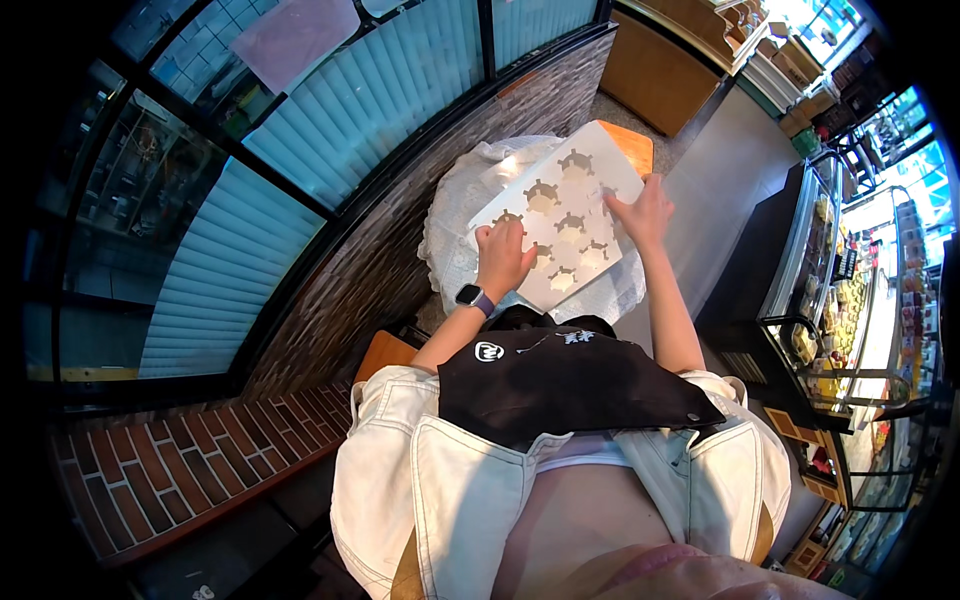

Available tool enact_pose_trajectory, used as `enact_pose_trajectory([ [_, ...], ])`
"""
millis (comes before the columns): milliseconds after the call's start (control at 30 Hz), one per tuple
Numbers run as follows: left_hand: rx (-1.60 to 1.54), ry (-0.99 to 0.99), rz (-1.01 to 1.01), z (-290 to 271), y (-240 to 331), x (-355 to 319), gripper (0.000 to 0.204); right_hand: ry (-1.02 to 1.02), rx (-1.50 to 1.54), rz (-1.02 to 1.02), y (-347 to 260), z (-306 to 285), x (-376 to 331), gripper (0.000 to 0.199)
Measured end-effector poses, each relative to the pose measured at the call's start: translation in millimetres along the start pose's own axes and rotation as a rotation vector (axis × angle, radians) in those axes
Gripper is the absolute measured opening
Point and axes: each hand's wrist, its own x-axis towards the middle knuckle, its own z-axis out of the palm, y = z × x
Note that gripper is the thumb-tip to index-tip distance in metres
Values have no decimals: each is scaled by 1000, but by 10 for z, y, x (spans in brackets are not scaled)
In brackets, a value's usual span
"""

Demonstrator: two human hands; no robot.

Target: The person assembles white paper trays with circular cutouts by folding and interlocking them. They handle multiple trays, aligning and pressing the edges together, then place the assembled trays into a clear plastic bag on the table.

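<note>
A large white sheet (608,155) lies tilted over a small table in front of me. Several brown, turtle-like shapes with pale middles (542,197) are spread across it; whether they are cut-outs or print I cannot tell. My left hand (505,262), with a watch on its wrist, is closed at the sheet's left edge, its curled fingers beside one shape and its thumb on the face. At the right edge my right hand (645,213) grips the sheet, thumb on top and the other fingers partly hidden.
Under the sheet is a table with a pale lace cloth (455,215); an orange-brown wooden piece (632,150) shows at its far corner. A stone-faced wall with windows (370,90) runs along the left. Lit display cases (800,260) stand to the right beyond the grey floor (715,170).
</note>
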Motion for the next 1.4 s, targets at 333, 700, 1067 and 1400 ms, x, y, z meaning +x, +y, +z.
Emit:
enact_pose_trajectory([
  [333,-16,-38,71,-1,97,49,35,126,-107,-198,67,-10,-15,92],
  [700,68,-57,61,-279,-117,131,34,162,194,-413,-90,-36,-147,75],
  [1067,39,-26,-28,-245,114,192,35,294,214,-388,-96,322,-338,15],
  [1400,103,-97,-159,-216,35,102,33,280,617,-348,-25,302,-220,10],
])
